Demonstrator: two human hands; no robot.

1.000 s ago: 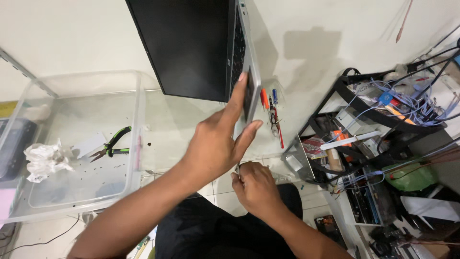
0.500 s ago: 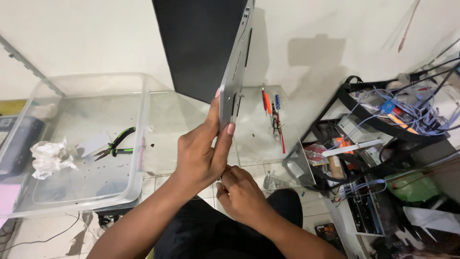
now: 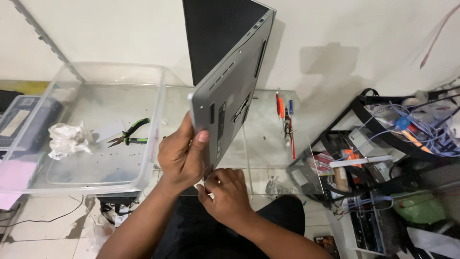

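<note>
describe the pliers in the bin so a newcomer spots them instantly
Start at the big clear plastic bin on the left of the glass table. On its floor, right of the crumpled white tissue, lie the pliers, beside a small white card. They are the only tool in the bin, with black and green handles, unlike the red-handled screwdrivers outside it.

Slim silver-grey metal laptop [image 3: 235, 91], opened, dark screen. It stood on edge, tilted, its vented underside showing. Position: above the glass table.

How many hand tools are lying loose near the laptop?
4 visible: pliers inside the clear bin; three screwdrivers right of the laptop. More may be hidden in clutter.
</note>
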